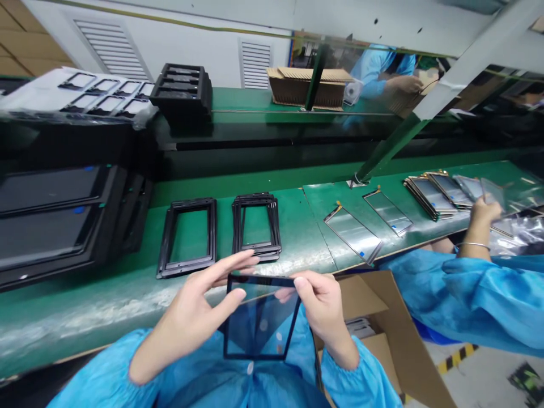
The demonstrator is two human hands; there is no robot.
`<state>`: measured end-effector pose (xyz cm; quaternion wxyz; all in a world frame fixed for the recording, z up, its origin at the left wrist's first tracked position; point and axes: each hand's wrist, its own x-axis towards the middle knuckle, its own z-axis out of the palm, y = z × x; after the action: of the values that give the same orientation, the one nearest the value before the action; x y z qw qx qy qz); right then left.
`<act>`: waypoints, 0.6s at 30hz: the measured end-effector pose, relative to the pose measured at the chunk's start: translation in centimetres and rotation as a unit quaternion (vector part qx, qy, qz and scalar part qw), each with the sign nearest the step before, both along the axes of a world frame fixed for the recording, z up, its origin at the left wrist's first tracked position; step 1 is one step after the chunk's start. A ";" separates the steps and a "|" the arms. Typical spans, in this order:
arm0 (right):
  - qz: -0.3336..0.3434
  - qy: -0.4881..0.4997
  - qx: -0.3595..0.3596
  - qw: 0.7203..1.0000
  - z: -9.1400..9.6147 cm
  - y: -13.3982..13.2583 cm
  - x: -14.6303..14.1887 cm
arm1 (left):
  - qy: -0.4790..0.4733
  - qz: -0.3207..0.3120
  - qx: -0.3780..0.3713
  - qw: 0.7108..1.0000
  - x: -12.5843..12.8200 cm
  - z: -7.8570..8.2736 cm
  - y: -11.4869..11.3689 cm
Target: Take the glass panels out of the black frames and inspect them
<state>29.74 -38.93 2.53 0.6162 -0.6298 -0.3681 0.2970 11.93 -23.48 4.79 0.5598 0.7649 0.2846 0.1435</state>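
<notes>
A clear glass touch panel with a black border (262,326) hangs tilted in front of my body. My right hand (321,297) pinches its upper right corner, thumb in front and fingers behind. At the upper left corner is my left hand (199,306), its fingers stretched out and its thumb apart from them. Whether that thumb touches the glass I cannot tell. Just beyond my hands, two stacks of black rectangular frames stand on the green bench: a left stack (167,243) and a right stack (277,229).
Large black trays with dark panels (46,238) fill the left. Two loose glass panels (352,229) lie right of centre, near a slanted post (393,141). A co-worker's hand (484,212) is at stacked panels (429,195). An open cardboard box (408,334) stands below the bench edge.
</notes>
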 end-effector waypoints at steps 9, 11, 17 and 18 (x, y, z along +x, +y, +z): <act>-0.103 0.026 0.009 0.994 -2.7 -1.0 2.8 | 0.016 -0.019 -0.138 0.990 0.6 0.1 0.3; -0.098 0.066 -0.003 0.993 -3.9 -2.1 3.9 | -0.035 0.053 -0.173 0.983 0.1 -1.1 0.4; -0.104 0.172 -0.001 0.980 -3.6 -2.5 2.3 | -0.067 0.113 -0.123 0.984 -0.8 -3.0 0.6; -0.116 0.165 0.001 0.979 -3.3 -2.2 1.9 | -0.060 0.106 -0.074 0.990 -0.8 -2.9 0.7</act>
<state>31.63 -41.14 -0.72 0.6991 -0.6103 -0.1857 0.3228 11.11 -22.74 1.90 0.6124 0.6772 0.3392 0.2263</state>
